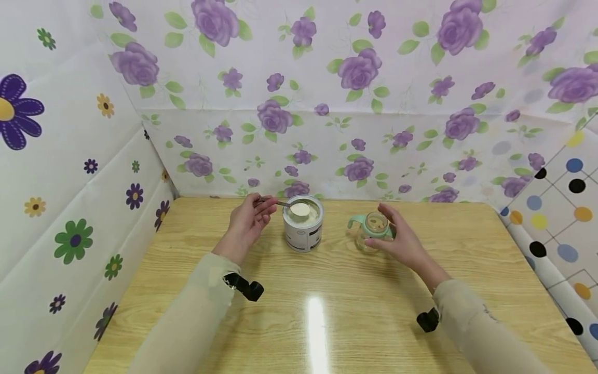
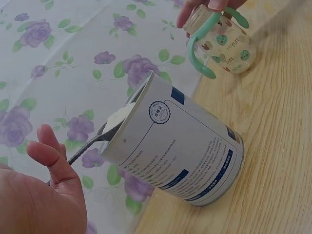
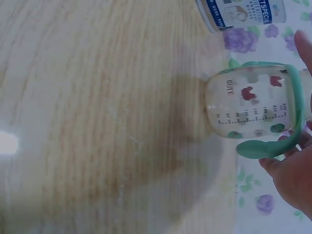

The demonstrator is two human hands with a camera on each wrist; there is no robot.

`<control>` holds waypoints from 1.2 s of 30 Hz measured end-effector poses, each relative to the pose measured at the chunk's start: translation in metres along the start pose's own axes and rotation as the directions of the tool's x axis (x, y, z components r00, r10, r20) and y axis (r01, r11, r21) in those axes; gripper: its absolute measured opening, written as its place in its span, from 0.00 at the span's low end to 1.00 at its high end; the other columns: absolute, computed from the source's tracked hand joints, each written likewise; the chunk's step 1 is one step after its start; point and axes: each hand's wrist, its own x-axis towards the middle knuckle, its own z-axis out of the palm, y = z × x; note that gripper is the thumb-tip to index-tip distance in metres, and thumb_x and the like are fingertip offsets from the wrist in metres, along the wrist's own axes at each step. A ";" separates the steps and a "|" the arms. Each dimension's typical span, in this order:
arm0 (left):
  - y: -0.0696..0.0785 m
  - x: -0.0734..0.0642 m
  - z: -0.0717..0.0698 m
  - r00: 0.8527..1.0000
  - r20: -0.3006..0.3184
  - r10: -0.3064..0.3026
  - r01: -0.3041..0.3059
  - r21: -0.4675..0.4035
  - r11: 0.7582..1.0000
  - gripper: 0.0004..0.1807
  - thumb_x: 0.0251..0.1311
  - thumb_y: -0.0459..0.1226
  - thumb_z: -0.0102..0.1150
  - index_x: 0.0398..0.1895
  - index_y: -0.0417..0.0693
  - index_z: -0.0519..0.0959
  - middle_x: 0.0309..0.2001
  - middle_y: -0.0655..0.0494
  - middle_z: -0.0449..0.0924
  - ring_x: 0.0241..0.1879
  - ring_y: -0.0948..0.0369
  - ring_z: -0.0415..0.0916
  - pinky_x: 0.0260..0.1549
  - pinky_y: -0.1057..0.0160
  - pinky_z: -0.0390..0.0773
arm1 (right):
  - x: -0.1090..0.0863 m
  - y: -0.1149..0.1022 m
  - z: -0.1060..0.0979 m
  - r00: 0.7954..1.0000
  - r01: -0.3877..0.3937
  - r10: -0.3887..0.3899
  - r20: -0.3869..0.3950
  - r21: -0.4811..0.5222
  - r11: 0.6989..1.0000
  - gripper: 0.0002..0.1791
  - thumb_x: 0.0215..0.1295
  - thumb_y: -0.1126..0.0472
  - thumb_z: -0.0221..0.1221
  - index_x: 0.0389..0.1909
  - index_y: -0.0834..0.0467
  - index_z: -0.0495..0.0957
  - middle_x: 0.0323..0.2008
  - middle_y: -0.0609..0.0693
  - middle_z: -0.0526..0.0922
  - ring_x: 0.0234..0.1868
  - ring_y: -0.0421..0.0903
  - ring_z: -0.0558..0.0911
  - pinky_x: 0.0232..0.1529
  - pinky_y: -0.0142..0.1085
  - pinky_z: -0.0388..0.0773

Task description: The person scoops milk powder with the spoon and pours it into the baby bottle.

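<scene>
My left hand (image 1: 247,223) pinches the handle of a metal spoon (image 2: 87,145), its bowl heaped with pale powder (image 1: 300,209). That bowl is at the mouth of a white-and-blue milk powder can (image 1: 302,236), which stands upright, lidless, with more powder inside. To the right, a clear baby bottle (image 1: 369,241) with mint-green handles has no cap on its neck. Around its upper part my right hand (image 1: 402,239) grips, thumb in front and fingers behind. Printed measuring marks and small cartoon figures show on the bottle (image 3: 253,102) in the right wrist view.
Can and bottle share a light wooden table (image 1: 275,311), with a gap between them. Behind them rises a cloth (image 1: 327,145) printed with purple roses. Patterned sheets border the table at left (image 1: 70,197) and right (image 1: 556,223).
</scene>
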 end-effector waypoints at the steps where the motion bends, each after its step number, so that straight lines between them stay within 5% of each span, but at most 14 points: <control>1: 0.000 0.000 0.000 1.000 0.000 0.001 -0.001 0.001 1.000 0.17 0.86 0.42 0.43 0.50 0.38 0.77 0.35 0.53 0.90 0.28 0.64 0.85 0.22 0.75 0.73 | 0.000 0.002 0.001 1.000 -0.009 0.009 -0.005 0.003 1.000 0.60 0.67 0.50 0.75 0.88 0.53 0.45 0.85 0.57 0.54 0.84 0.62 0.53 0.80 0.64 0.54; 9: 0.000 -0.001 -0.001 1.000 0.004 0.005 -0.005 -0.002 1.000 0.17 0.86 0.41 0.42 0.50 0.37 0.77 0.35 0.52 0.90 0.27 0.65 0.85 0.22 0.75 0.72 | -0.002 0.012 0.009 0.996 -0.084 0.085 -0.027 0.034 0.996 0.58 0.67 0.49 0.75 0.87 0.52 0.47 0.80 0.63 0.61 0.79 0.66 0.62 0.74 0.69 0.60; 19: -0.003 0.000 -0.005 1.000 0.008 0.005 -0.005 0.002 1.000 0.17 0.86 0.41 0.41 0.48 0.38 0.77 0.36 0.53 0.91 0.27 0.65 0.84 0.22 0.75 0.73 | 0.000 0.014 0.015 0.994 -0.098 0.100 -0.041 0.063 0.993 0.51 0.69 0.45 0.73 0.84 0.52 0.56 0.74 0.61 0.70 0.71 0.63 0.73 0.68 0.64 0.71; 36: 0.000 -0.002 0.005 1.000 0.010 0.001 -0.001 -0.008 1.000 0.17 0.86 0.42 0.43 0.50 0.37 0.77 0.36 0.53 0.90 0.29 0.64 0.85 0.23 0.75 0.73 | 0.002 0.018 0.014 0.996 -0.079 0.081 -0.044 0.047 0.996 0.46 0.71 0.43 0.71 0.82 0.51 0.61 0.73 0.60 0.72 0.72 0.62 0.73 0.67 0.63 0.73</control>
